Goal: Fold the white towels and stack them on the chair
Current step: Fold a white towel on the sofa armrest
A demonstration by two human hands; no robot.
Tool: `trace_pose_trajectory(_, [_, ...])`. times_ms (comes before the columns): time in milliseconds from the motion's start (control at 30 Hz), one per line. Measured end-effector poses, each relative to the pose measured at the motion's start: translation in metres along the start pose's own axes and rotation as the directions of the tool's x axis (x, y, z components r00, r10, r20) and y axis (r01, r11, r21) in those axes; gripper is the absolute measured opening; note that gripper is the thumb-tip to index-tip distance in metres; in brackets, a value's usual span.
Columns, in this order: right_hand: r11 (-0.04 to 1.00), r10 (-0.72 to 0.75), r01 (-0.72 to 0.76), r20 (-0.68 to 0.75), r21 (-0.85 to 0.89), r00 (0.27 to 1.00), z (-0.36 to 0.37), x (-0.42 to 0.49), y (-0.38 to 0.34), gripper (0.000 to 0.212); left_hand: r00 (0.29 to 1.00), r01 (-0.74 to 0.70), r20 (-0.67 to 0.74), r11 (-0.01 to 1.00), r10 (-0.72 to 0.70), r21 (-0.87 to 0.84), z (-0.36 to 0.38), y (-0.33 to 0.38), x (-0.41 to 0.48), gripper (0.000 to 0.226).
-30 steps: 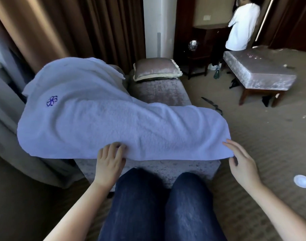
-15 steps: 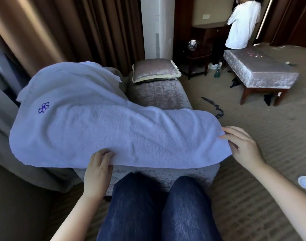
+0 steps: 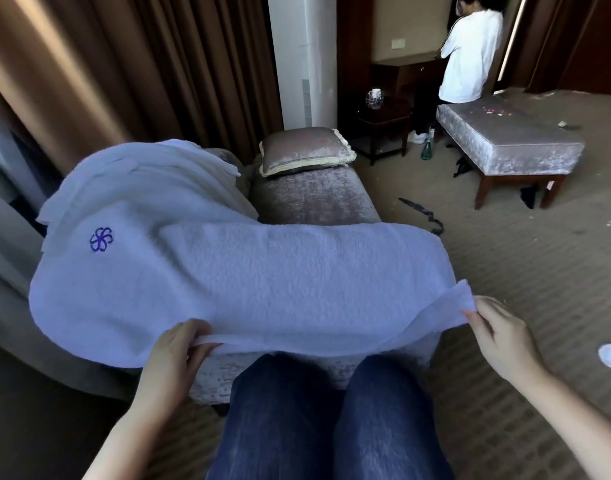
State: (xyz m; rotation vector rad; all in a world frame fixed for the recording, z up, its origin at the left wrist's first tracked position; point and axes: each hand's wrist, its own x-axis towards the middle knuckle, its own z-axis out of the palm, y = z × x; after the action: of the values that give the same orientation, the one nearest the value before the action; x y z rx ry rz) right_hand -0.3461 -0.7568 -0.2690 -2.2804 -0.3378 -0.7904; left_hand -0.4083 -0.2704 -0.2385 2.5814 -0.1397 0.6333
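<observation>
A white towel (image 3: 248, 278) with a blue flower emblem lies spread across the grey velvet chair (image 3: 314, 199) in front of my knees. Its left part drapes over a heap of other white towels (image 3: 151, 174) at the chair's left side. My left hand (image 3: 174, 358) grips the towel's near edge left of centre, fingers curled over the hem. My right hand (image 3: 498, 334) pinches the near right corner and holds it lifted a little off the chair.
A cushion (image 3: 304, 150) lies at the chair's far end. Brown curtains hang on the left, behind the chair. A grey bench (image 3: 512, 143) stands at the right rear, with a person in a white shirt (image 3: 470, 50) beyond it. A white disc (image 3: 610, 355) lies on the carpet.
Both hands went from resting at the towel's near edge to taking hold of it; the right corner is now raised and the near hem pulled taut.
</observation>
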Motion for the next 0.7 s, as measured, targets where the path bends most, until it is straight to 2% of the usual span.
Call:
trace_pose_trajectory(33, [0.999, 0.029, -0.028, -0.028, 0.030, 0.999, -0.001, 0.002, -0.001, 0.059, 1.000, 0.000, -0.015, 1.000, -0.001, -0.024, -0.006, 0.003, 0.007, 0.025])
trace_pose_trajectory(133, [0.995, 0.088, -0.082, -0.097, 0.064, 0.991, 0.000, 0.007, -0.002, 0.058, 0.993, -0.096, -0.080, 0.995, 0.092, -0.041, -0.023, 0.016, 0.040, 0.007])
trace_pose_trajectory(200, [0.992, 0.124, -0.120, -0.128, 0.041, 0.984, 0.002, 0.009, -0.002, 0.049, 0.978, -0.187, -0.101, 0.982, 0.185, -0.013, -0.033, 0.026, 0.068, 0.016])
trace_pose_trajectory(267, [0.974, 0.226, -0.219, -0.129, 0.066, 0.966, 0.005, 0.015, -0.003, 0.044, 0.952, -0.285, -0.101, 0.958, 0.288, 0.040, -0.039, 0.034, 0.098, 0.030])
trace_pose_trajectory(333, [0.947, 0.316, -0.303, -0.126, 0.108, 0.940, 0.008, 0.022, -0.004, 0.043, 0.938, -0.325, -0.098, 0.941, 0.334, 0.097, -0.041, 0.038, 0.129, 0.030])
trace_pose_trajectory(567, [0.902, 0.428, -0.420, -0.073, 0.104, 0.901, 0.012, 0.061, -0.007, 0.048, 0.960, -0.256, -0.060, 0.941, 0.275, 0.220, -0.017, 0.034, 0.205, 0.010])
trace_pose_trajectory(700, [0.895, 0.444, -0.441, -0.043, 0.069, 0.895, 0.016, 0.076, -0.005, 0.050, 0.968, -0.239, -0.011, 0.931, 0.252, 0.276, 0.001, 0.024, 0.221, 0.020])
